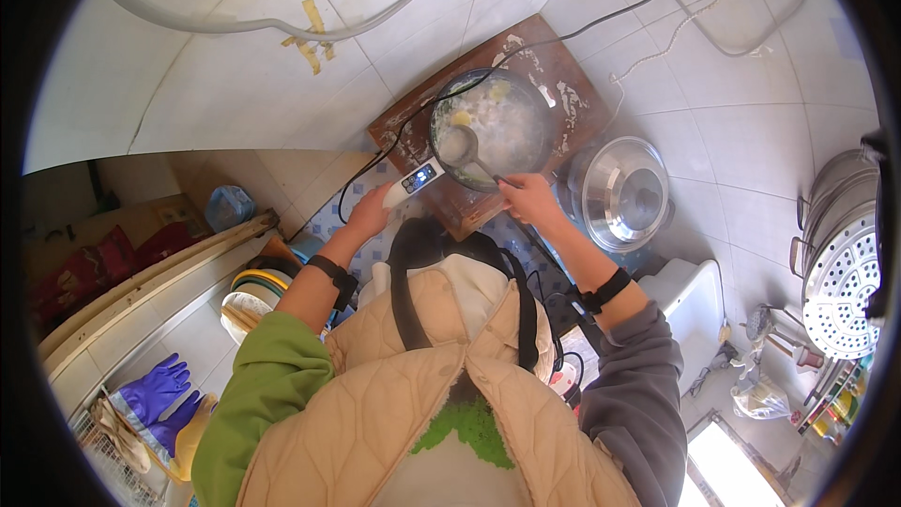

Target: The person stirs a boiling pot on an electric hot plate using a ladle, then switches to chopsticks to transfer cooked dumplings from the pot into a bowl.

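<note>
My left hand (pixel 369 213) is closed around the white handle (pixel 395 194) of an electric cooking pot (pixel 550 128). A lit control panel (pixel 421 177) with buttons is set into that handle. Pale, steaming liquid with yellowish and green pieces (pixel 501 90) fills much of the pot. In my right hand (pixel 529 201) is the dark handle of a ladle (pixel 459 146), whose bowl dips into the liquid near the pot's left side. Beneath the pot lies a worn brown wooden board (pixel 461 205) with pale, peeling patches.
A lidded pot (pixel 625 193) with a steel and glass cover stands right of the board. A black cable (pixel 595 27) crosses over the pot's edge. Steamer racks (pixel 841 289) hang at far right. Purple rubber gloves (pixel 158 394) hang at lower left, below a wooden-edged ledge (pixel 155 282).
</note>
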Available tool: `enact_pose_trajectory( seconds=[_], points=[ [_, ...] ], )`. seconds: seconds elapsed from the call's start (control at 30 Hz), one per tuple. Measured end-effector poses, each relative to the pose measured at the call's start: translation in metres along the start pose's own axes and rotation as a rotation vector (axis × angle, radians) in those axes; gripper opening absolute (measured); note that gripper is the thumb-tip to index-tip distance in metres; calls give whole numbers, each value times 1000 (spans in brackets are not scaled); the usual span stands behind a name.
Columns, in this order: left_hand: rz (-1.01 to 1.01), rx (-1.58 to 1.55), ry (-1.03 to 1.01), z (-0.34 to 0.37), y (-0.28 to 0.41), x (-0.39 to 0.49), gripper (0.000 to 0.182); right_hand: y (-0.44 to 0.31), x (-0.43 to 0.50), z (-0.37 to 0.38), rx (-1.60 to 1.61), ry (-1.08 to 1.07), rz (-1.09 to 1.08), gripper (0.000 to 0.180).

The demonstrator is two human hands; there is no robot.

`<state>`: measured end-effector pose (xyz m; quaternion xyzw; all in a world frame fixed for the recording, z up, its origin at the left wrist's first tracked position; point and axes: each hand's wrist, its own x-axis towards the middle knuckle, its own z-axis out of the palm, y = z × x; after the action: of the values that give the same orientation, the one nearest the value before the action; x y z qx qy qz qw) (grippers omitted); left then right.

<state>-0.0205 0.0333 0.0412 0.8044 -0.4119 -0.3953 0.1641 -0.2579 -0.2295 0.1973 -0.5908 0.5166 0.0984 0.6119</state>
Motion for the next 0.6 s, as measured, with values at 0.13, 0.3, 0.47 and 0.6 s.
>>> enact_pose_trajectory(
  seconds=[0.13, 0.3, 0.47, 0.6],
  points=[
    [9, -15, 1, -1, 1, 1, 64, -2, 6, 6, -82, 35, -53, 30],
    [21, -31, 2, -1, 0, 1, 64, -7, 9, 15, -176, 94, -121, 32],
    [28, -29, 5, 0, -1, 2, 64, -14, 10, 21, -158, 115, -91, 34],
    [11, -26, -4, 0, -1, 2, 65, -19, 14, 23, -92, 125, -82, 32]
  ],
)
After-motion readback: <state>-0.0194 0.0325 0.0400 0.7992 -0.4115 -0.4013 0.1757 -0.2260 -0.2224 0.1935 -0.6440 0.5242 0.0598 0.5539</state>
